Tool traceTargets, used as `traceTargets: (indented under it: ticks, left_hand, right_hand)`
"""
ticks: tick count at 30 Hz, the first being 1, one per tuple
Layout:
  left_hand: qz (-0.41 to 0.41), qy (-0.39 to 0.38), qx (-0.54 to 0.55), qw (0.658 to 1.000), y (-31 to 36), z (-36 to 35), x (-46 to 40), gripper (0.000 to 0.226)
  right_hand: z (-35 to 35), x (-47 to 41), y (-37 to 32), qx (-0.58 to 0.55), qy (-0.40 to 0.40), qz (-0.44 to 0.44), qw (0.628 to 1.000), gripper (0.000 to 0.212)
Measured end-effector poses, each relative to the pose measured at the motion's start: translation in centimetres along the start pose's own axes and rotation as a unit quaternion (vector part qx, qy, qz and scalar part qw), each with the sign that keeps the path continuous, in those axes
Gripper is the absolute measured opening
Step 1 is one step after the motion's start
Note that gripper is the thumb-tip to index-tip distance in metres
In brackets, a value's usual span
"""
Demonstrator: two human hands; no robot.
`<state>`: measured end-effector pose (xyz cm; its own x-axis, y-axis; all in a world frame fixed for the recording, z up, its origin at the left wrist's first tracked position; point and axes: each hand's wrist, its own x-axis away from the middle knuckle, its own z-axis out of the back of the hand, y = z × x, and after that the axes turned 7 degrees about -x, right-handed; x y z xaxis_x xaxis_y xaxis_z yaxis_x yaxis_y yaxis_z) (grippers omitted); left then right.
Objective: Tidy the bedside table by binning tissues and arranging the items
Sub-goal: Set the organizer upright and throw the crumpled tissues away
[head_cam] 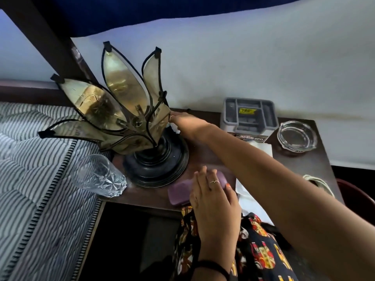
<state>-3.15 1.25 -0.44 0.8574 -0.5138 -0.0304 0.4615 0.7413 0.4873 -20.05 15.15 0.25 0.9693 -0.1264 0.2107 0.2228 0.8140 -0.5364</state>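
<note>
The left hand point(213, 201) is positioned nearest the camera, palm down, with a black band worn at the wrist and a ring on one finger. Its fingers point(200, 179) are extended straight and laid flat on a purple case point(182, 191), which lies at the front edge of the dark wooden desk point(316, 159); nothing is grasped. A white tissue point(249, 199) is spread on the desk just right of this hand. A cut-glass tumbler point(99, 175) is seen at the front left corner, beside a striped bed cover point(30, 179). The right arm is stretched diagonally across the desk, above the tissue, with the right hand point(188, 124) placed behind the black round base of a petal-shaped lamp point(121, 110). A bit of white material, apparently tissue, is seen at this hand, but the fingers are hidden by the lamp, so their closure cannot be told. Farther back, a grey compartmented tray point(249, 116) is set against the wall, and a glass ashtray point(297, 136) is placed at its right.
</note>
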Motion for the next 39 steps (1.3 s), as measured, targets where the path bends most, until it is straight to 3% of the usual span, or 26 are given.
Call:
traceTargets:
  ticks: [5,9,15,18,22,26,32,36,39]
  left_hand:
    - [0.001,0.007,0.013,1.000,0.0,-0.2,-0.2,0.046]
    - [0.011,-0.020,0.024,0.999,0.0,-0.2,-0.2,0.050]
    - [0.001,-0.035,0.024,0.999,-0.2,0.4,-0.4,0.045]
    - [-0.005,-0.043,0.014,0.999,-0.1,0.4,-0.4,0.046]
    - [-0.042,-0.040,-0.027,0.998,0.3,0.5,0.4,0.046]
    - [-0.077,-0.036,-0.048,0.995,0.9,0.4,1.0,0.044]
    - [-0.124,-0.029,-0.057,0.990,1.7,0.1,2.3,0.041]
    - [-0.141,-0.041,-0.074,0.986,2.2,-0.1,2.7,0.041]
    - [-0.144,-0.040,-0.076,0.986,2.3,-0.2,3.0,0.039]
  right_hand:
    - [-0.7,-0.7,0.1,0.030,-0.002,-0.032,0.999,0.039]
    - [-0.8,-0.7,-0.2,0.044,0.039,-0.033,0.998,0.021]
    - [0.5,2.4,-0.2,-0.023,0.204,0.019,0.979,0.019]
    - [1.7,6.1,0.5,-0.046,0.267,0.025,0.962,0.028]
    - [3.4,13.3,3.0,-0.059,0.346,0.022,0.936,0.024]
    - [4.7,21.5,7.1,-0.049,0.425,-0.052,0.902,0.021]
    - [1.9,34.3,13.5,-0.069,0.524,-0.228,0.818,0.013]
    - [-1.0,39.3,16.9,-0.139,0.522,-0.368,0.757,0.018]
    - [-2.6,41.5,18.6,-0.169,0.497,-0.421,0.740,0.016]
